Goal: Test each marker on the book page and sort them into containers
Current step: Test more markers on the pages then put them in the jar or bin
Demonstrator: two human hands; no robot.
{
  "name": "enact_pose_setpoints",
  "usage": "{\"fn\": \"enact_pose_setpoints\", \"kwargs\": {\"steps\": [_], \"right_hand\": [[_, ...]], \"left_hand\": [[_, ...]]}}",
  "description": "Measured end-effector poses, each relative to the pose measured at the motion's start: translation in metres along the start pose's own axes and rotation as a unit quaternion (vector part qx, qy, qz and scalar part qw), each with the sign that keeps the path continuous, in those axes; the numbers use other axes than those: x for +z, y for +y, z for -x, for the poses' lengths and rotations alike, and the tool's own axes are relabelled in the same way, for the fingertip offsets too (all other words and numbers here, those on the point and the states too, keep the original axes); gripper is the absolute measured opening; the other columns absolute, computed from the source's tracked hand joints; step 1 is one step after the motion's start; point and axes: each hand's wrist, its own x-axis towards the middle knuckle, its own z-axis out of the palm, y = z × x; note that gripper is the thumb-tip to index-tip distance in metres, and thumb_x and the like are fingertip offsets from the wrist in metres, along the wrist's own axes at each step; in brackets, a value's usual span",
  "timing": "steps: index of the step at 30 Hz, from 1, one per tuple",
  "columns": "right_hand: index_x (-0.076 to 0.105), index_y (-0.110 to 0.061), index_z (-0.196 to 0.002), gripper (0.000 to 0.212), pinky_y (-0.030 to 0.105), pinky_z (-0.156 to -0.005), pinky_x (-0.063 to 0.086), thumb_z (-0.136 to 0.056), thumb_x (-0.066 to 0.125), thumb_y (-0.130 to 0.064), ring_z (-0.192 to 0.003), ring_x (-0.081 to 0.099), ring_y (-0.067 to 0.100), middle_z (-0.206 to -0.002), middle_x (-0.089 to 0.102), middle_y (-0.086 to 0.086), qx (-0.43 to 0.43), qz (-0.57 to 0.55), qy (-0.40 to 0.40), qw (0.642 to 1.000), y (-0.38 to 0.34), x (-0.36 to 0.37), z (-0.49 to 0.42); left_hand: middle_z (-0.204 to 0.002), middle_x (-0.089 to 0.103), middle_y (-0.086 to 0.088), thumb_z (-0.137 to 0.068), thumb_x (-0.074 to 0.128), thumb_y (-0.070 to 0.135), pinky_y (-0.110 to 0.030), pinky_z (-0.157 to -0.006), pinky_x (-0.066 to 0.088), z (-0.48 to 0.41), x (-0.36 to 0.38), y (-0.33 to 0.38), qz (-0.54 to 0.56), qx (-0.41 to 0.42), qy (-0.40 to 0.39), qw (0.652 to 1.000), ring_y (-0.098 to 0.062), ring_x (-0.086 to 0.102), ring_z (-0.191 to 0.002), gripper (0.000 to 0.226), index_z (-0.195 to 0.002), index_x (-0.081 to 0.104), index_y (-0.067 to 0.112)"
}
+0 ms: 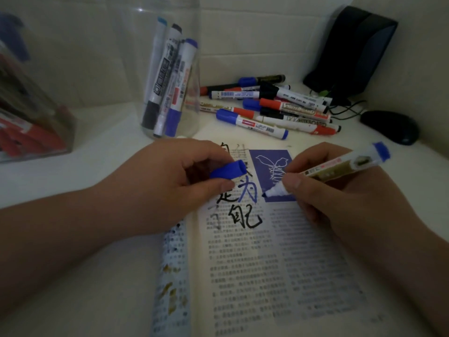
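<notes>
My right hand [340, 198] pinches the uncapped blue marker [340, 166], whose tip is on the book page [279, 263], just left of my fingertips. My left hand [167, 183], close beside it, is curled round the blue cap [228, 170]. Beyond my left hand stands a glass jar [170, 93] holding markers. Beyond my right hand a loose marker pile [272, 110] lies on the counter [109, 142].

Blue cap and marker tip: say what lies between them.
Head view: only the book page, bearing a blue handwritten character, lies between the blue cap and the marker tip.
</notes>
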Motion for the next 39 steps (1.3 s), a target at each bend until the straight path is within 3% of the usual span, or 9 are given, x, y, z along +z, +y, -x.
{"fn": "enact_pose_setpoints", "kwargs": {"steps": [5, 11, 16, 19, 25, 39], "right_hand": [[0.074, -0.034, -0.085, 0.021, 0.014, -0.047, 0.047, -0.065, 0.074, -0.041, -0.049, 0.060, 0.005, -0.064, 0.070, -0.004, -0.001, 0.006, 0.016, 1.000, -0.011, 0.007, 0.008], [0.075, -0.027, -0.080, 0.016, 0.020, -0.051, 0.051, -0.070, 0.087, -0.026, -0.052, 0.061, 0.010, -0.066, 0.070, 0.001, -0.002, -0.036, -0.118, 0.992, -0.020, 0.023, 0.022], [0.071, -0.027, -0.073, 0.013, 0.022, -0.054, 0.053, -0.080, 0.081, -0.021, -0.052, 0.064, 0.006, -0.062, 0.070, -0.005, -0.006, 0.009, -0.087, 0.996, -0.014, 0.030, 0.022], [0.068, -0.037, -0.071, 0.018, 0.024, -0.063, 0.057, -0.083, 0.077, -0.026, -0.065, 0.071, 0.007, -0.068, 0.072, -0.013, -0.041, 0.075, -0.096, 0.992, -0.010, 0.031, 0.024], [0.072, -0.033, -0.084, 0.015, 0.023, -0.072, 0.058, -0.076, 0.084, -0.027, -0.079, 0.072, 0.003, -0.080, 0.073, -0.019, -0.059, 0.056, -0.069, 0.994, -0.004, 0.032, 0.024], [0.073, -0.035, -0.083, 0.015, 0.026, -0.073, 0.060, -0.076, 0.084, -0.027, -0.080, 0.072, 0.005, -0.080, 0.074, -0.018, -0.055, 0.023, -0.074, 0.995, -0.002, 0.036, 0.025]], "left_hand": [[-0.106, 0.050, 0.043, -0.072, 0.054, 0.064, -0.001, -0.077, 0.039, 0.001, -0.001, 0.002, 0.004, 0.007, 0.003, 1.000, 0.013, 0.056, -0.091, 0.015, -0.087, 0.051, 0.062], [-0.082, 0.060, 0.032, -0.078, 0.064, 0.057, -0.001, -0.074, 0.041, 0.001, -0.001, -0.006, 0.000, -0.003, 0.007, 1.000, 0.015, 0.056, -0.089, 0.036, -0.111, 0.066, 0.043], [-0.092, 0.063, 0.027, -0.080, 0.063, 0.053, -0.008, -0.080, 0.044, 0.001, -0.001, -0.008, -0.012, 0.016, -0.008, 1.000, 0.008, 0.057, -0.092, 0.036, -0.113, 0.068, 0.039], [-0.091, 0.066, 0.025, -0.080, 0.064, 0.050, -0.010, -0.079, 0.045, 0.002, -0.001, -0.008, -0.008, 0.017, -0.009, 1.000, 0.006, 0.058, -0.092, 0.031, -0.109, 0.069, 0.039], [-0.090, 0.066, 0.025, -0.082, 0.071, 0.042, -0.009, -0.081, 0.045, 0.003, -0.001, -0.007, -0.011, 0.016, 0.001, 1.000, 0.005, 0.059, -0.090, 0.026, -0.108, 0.069, 0.040], [-0.091, 0.064, 0.026, -0.078, 0.060, 0.052, -0.009, -0.078, 0.044, 0.003, -0.002, -0.005, -0.011, 0.008, -0.022, 1.000, 0.006, 0.058, -0.091, 0.034, -0.109, 0.067, 0.043]]}}
